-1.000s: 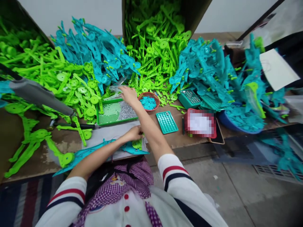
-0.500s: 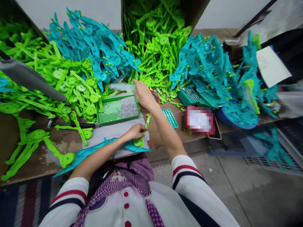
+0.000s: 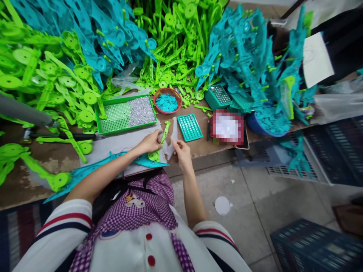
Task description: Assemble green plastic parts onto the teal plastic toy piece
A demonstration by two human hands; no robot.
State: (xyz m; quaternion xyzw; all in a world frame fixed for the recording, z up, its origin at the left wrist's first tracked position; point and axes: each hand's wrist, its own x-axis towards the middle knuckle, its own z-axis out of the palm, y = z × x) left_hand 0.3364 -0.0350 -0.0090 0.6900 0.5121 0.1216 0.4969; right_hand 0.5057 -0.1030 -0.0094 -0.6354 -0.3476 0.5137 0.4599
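No brand or lettering is legible. The left hand [image 3: 153, 142], palm down, curls nearly closed on the lime-green part [image 3: 166, 133] above the white sheet [image 3: 113, 145]; the right hand [image 3: 182, 151], fingers bent, pinches a translucent plastic bag [image 3: 173, 136] beside it.

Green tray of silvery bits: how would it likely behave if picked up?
The green tray looks stiff, its straight raised walls likely keeping their shape. The silvery bits crowd its right half, so that side would probably feel heavier. Small and apparently loose, they could slide if it tilted.
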